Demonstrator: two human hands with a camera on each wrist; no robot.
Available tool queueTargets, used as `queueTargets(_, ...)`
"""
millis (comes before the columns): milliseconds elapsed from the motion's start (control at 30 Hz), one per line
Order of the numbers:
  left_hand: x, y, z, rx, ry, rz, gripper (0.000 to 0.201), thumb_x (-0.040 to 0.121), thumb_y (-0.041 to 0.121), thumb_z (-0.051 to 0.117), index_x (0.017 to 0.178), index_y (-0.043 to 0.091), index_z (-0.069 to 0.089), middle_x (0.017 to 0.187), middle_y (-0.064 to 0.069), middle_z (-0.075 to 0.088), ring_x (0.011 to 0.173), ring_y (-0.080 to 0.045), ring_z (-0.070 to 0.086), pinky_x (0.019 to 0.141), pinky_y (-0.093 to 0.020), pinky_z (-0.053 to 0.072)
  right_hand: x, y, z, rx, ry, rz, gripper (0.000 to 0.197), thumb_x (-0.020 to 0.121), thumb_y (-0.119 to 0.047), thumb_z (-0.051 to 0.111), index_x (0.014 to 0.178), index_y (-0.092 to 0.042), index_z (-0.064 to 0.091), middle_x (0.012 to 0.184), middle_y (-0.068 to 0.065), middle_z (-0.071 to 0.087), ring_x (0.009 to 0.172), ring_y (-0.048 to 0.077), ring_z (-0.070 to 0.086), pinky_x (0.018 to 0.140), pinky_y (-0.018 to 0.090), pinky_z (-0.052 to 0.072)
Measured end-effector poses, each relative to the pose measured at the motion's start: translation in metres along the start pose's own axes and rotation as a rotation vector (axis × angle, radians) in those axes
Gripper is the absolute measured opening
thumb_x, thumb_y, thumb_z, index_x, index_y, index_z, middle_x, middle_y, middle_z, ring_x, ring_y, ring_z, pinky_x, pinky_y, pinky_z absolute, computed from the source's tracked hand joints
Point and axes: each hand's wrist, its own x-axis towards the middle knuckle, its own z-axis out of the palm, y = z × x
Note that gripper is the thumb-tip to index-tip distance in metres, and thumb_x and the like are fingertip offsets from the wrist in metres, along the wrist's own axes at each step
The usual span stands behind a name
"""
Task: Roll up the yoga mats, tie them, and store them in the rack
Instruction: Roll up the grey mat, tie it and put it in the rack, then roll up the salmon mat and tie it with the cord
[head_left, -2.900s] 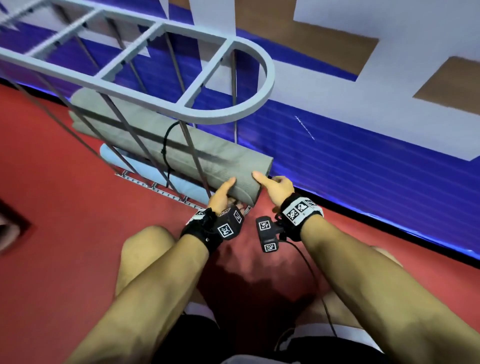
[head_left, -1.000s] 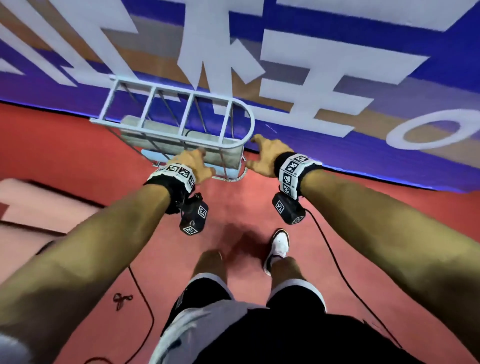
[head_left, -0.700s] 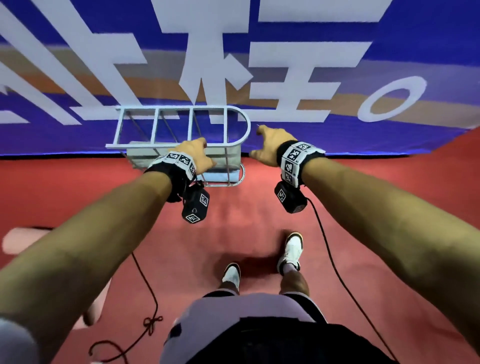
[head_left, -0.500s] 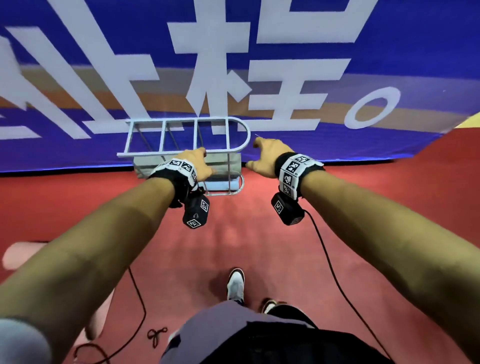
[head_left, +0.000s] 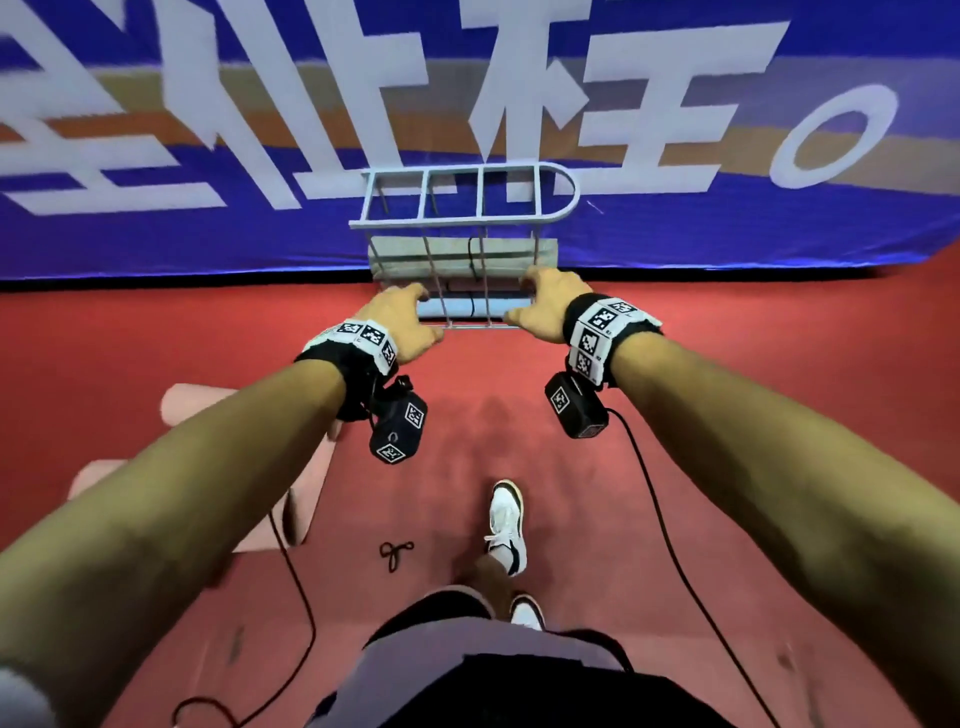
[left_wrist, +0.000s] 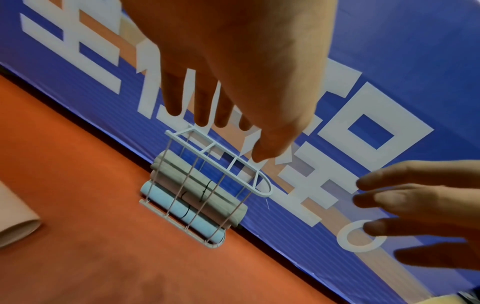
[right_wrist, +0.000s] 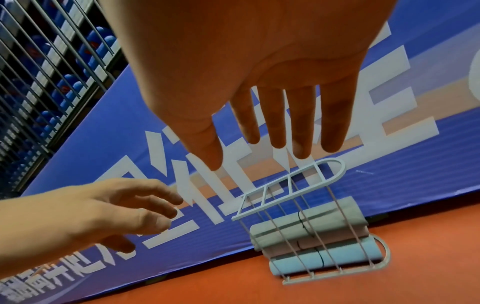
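The white wire rack (head_left: 464, 207) stands on the red floor against the blue banner wall. Inside it lie rolled mats tied with black string: a grey mat (head_left: 457, 255) on top, a light blue mat (head_left: 470, 304) at the bottom, and a pinkish-grey mat (right_wrist: 311, 238) between them. A pink mat (head_left: 208, 467) lies loosely rolled on the floor at my left. My left hand (head_left: 410, 317) and right hand (head_left: 540, 304) are held out in front of the rack, fingers spread, holding nothing. The wrist views show both hands well short of the rack (left_wrist: 218, 164).
A loose black string (head_left: 396, 553) lies on the floor by my feet. Cables (head_left: 670, 545) trail from my wrist cameras across the floor. A metal cage (right_wrist: 52, 61) with blue items stands beyond the banner (head_left: 675, 234).
I was crouched with both hands on the end of the grey mat in the rack. I have since let go, stood up and stepped back. My open hands have sunk lower across the rack.
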Motion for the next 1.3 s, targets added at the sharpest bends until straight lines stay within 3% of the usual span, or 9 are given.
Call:
queueTargets(167,-0.058,-0.070,-0.001,-0.011,0.005,-0.037,0.059,0.090,0.040,0.067,0.143,0.020,0.050,0.141,-0.013,0.055,0.127,-0.032,0.054,0.104,-0.037,0.044,-0.039,-0.057,0.053,0.017,-0.055,-0.060,0.056,0.087,-0.043,0.069,0.138,-0.022,0.055,0.137,0.009,0.061,0.121,0.030,0.058,0.093,0.030,0.046)
queueTargets(333,-0.089,-0.167,0.006,-0.085,-0.010,-0.133,0.061,0.088,0.040,0.069,0.142,0.019,0.051,0.144,-0.012,0.055,0.129,-0.032,0.054,0.107,-0.039,0.044,-0.061,-0.126,0.110,0.008,-0.089,-0.084,0.057,0.085,-0.044,0.071,0.136,-0.023,0.057,0.138,0.005,0.061,0.122,0.027,0.059,0.102,0.036,0.050)
queueTargets(567,-0.140,-0.347,0.001,-0.098,-0.045,-0.183,0.061,0.089,0.041,0.069,0.143,0.020,0.050,0.144,-0.012,0.055,0.129,-0.032,0.053,0.107,-0.040,0.045,-0.077,-0.245,0.221,0.054,-0.153,0.000,0.055,0.085,-0.043,0.074,0.134,-0.023,0.058,0.133,0.006,0.064,0.121,0.026,0.060,0.102,0.033,0.048)
queueTargets(733,-0.177,-0.467,0.002,-0.110,-0.076,-0.312,0.059,0.088,0.039,0.070,0.141,0.020,0.051,0.138,-0.013,0.059,0.125,-0.033,0.057,0.105,-0.038,0.046,-0.099,-0.323,0.299,0.118,-0.229,0.006,0.051,0.090,-0.042,0.071,0.134,-0.020,0.058,0.134,0.004,0.063,0.122,0.025,0.059,0.102,0.031,0.046)
queueTargets(900,-0.197,-0.535,0.000,-0.146,-0.056,-0.373,0.058,0.086,0.042,0.071,0.138,0.023,0.054,0.136,-0.011,0.062,0.122,-0.033,0.059,0.100,-0.037,0.048,-0.098,-0.373,0.337,0.095,-0.277,0.025,0.052,0.090,-0.042,0.071,0.134,-0.019,0.058,0.132,0.004,0.063,0.120,0.026,0.060,0.100,0.031,0.047)
queueTargets(1033,-0.209,-0.574,0.004,-0.205,-0.086,-0.451,0.061,0.085,0.041,0.072,0.140,0.023,0.052,0.138,-0.012,0.060,0.122,-0.032,0.059,0.103,-0.037,0.048,-0.083,-0.399,0.354,0.066,-0.293,-0.002,0.047,0.089,-0.041,0.071,0.131,-0.020,0.060,0.125,0.002,0.065,0.117,0.025,0.061,0.099,0.033,0.049)
queueTargets(1200,-0.227,-0.638,0.005,-0.245,-0.080,-0.607,0.059,0.084,0.040,0.073,0.138,0.023,0.054,0.135,-0.011,0.062,0.118,-0.030,0.061,0.098,-0.034,0.048,-0.056,-0.445,0.396,0.067,-0.361,-0.089,0.040,0.087,-0.043,0.069,0.122,-0.025,0.063,0.118,0.003,0.069,0.117,0.025,0.058,0.102,0.034,0.047)
queueTargets(1300,-0.230,-0.672,0.013,-0.290,-0.045,-0.694,0.057,0.084,0.041,0.073,0.135,0.023,0.056,0.131,-0.011,0.064,0.116,-0.031,0.061,0.098,-0.035,0.049,-0.046,-0.468,0.434,0.107,-0.448,-0.093,0.030,0.084,-0.045,0.069,0.109,-0.031,0.060,0.117,0.003,0.069,0.107,0.024,0.063,0.096,0.033,0.052)
